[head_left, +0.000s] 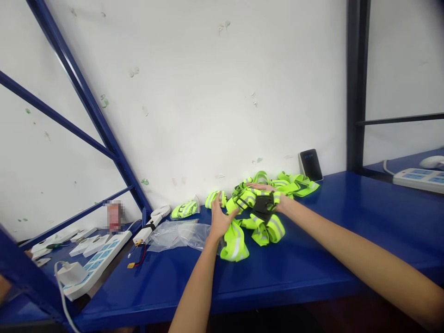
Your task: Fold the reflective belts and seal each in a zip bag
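Observation:
In the head view, a fluorescent yellow reflective strap (237,240) with grey stripes lies in loops in front of me. A black plastic buckle piece (262,206) is fixed to it. My left hand (221,219) is at the strap's left side, thumb and fingers apart, the thumb tip touching its edge. Behind the strap my right hand (265,187) grips its upper part, fingers stretched leftward and partly covered by the webbing. More reflective webbing (294,184) lies heaped beyond the right hand. A rolled reflective strap (211,200) sits just behind my left fingers.
Left of the hands are a clear plastic bag (176,233), a bagged reflective strap (185,209), a small white fan (160,212) and a wired connector (132,265). A power strip (100,263) lies farther left. A black-screened device (311,164) leans against the wall behind the blue table (347,222).

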Available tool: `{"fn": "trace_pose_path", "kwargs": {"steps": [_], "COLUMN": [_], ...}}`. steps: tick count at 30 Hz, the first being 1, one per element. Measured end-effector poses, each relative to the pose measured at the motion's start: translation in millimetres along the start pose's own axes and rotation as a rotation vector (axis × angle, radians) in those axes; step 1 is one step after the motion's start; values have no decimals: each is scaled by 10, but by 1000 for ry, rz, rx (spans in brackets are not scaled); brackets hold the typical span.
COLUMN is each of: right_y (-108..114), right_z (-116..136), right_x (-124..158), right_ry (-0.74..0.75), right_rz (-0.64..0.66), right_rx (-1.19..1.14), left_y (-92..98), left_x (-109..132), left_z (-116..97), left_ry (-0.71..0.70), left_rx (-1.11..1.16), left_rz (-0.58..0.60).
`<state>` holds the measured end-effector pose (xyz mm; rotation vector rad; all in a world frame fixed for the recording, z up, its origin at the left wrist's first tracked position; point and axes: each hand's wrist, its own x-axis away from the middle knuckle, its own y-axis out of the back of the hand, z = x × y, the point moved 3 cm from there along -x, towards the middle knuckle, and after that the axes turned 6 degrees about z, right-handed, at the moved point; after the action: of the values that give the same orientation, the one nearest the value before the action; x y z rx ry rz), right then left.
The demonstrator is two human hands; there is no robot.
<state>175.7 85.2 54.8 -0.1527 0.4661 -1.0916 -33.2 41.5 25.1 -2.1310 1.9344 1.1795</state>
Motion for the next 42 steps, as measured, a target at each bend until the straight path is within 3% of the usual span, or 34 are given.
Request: {"fn": "trace_pose_path", "kwargs": {"steps": [2, 3, 6, 8, 11, 14, 18, 21, 24, 28, 30, 32, 36, 39, 42], "right_y": [-23, -41, -127, -198, -268, -269, -228, -138, -52, -29, -44, -78, -290, -533, -734], "right_z": [-33, -37, -4, 19, 23, 50, 141, 198, 313, 596, 782, 964, 1162, 1062, 756], "right_x": [20, 32, 74, 104, 136, 154, 188, 198, 214, 272, 317, 360, 423, 425, 364], "right_ry": [-15, -8, 42, 49, 74, 201, 383, 318, 286, 413, 511, 541, 367, 297, 221], "right_rz": [-6, -11, -18, -19, -54, -104, -75, -111, -257, -364, -313, -177, 178, 319, 425], "right_rx": [-158, -239, -366, -353, -190, 212, 765, 1020, 1115, 981, 812, 600, 357, 397, 404], "left_y": [41, 43, -37, -135, -254, -257, -47, 184, 423, 675, 773, 852, 860, 676, 489], "left_x": [37, 61, 128, 158, 148, 94, 6, -65, -139, -221, -238, -243, -258, -259, -138], "left_z": [-122, -190, -346, -375, -344, -368, -584, -835, -1115, -1429, -1553, -1658, -1798, -1842, -1829], "left_ry": [-128, -194, -335, -340, -252, -232, -284, -332, -382, -397, -436, -503, -611, -674, -653], "left_rx": [-190, -242, -296, -279, -228, -245, -398, -443, -420, -423, -430, -420, -338, -271, -223], "left_rz": [-171, -189, -1, 160, 223, 172, 125, 134, 122, 183, 197, 165, 84, 92, -18]}}
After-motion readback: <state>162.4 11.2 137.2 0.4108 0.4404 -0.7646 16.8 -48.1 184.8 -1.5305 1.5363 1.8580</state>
